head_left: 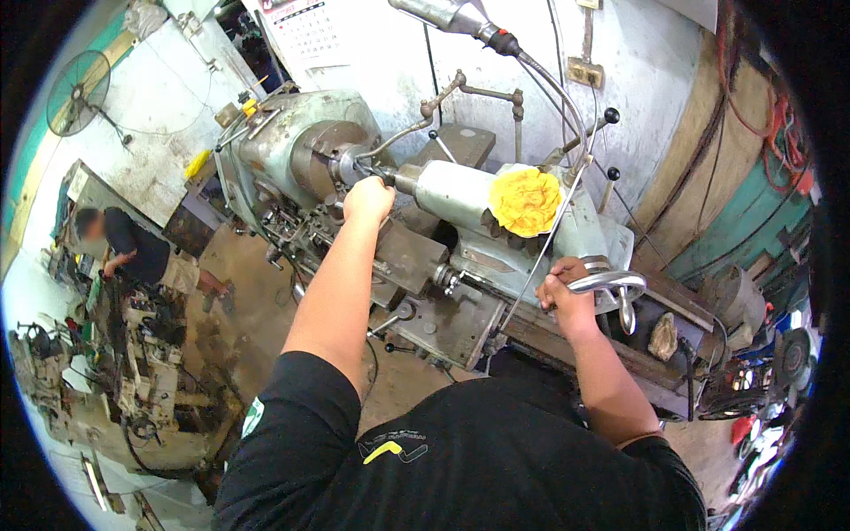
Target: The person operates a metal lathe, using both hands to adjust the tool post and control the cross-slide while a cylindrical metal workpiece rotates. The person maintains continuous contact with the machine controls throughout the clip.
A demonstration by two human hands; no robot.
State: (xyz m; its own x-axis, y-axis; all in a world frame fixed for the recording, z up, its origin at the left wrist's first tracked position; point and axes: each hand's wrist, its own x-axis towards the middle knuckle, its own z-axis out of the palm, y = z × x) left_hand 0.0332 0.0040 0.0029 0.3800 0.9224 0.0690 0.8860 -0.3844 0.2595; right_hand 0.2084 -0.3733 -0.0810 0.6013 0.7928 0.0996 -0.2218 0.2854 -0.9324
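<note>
Work is apparently underway, remainder not showing: right hand (567, 290) is gripping tailstock handwheel (609, 280) at 3 o'clock, left hand (370, 200) is hiding its hold near lathe chuck (320, 157) at 11.

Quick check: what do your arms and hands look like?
The left hand and right hand are ungloved, forearms bare. The short black fabric left sleeve bears a white-and-green patch; the short black fabric right sleeve shows no marking.

The handwheel (609, 280) is smooth, glossy metal, the yellow rag (524, 202) matt, wrinkled cloth.
</note>
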